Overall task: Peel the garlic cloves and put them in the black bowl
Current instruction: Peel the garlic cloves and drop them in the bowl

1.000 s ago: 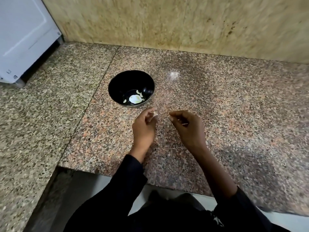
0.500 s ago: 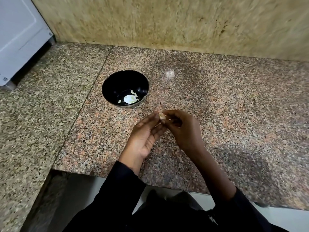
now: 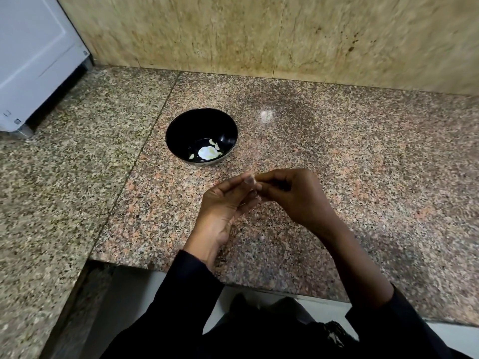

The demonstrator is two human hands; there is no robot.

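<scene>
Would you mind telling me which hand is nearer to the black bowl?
Left. The left hand sits just below the black bowl; the right hand is further to its right.

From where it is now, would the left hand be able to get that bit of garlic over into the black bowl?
Probably yes. The left hand sits just in front of the round black bowl, with only bare speckled granite countertop between them and the bowl's mouth open.

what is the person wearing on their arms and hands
Both arms wear dark, near-black long sleeves. The left sleeve reaches the wrist; the right sleeve sits higher, leaving the forearm bare. The left hand and right hand are bare: no gloves, rings or watch show.
</scene>
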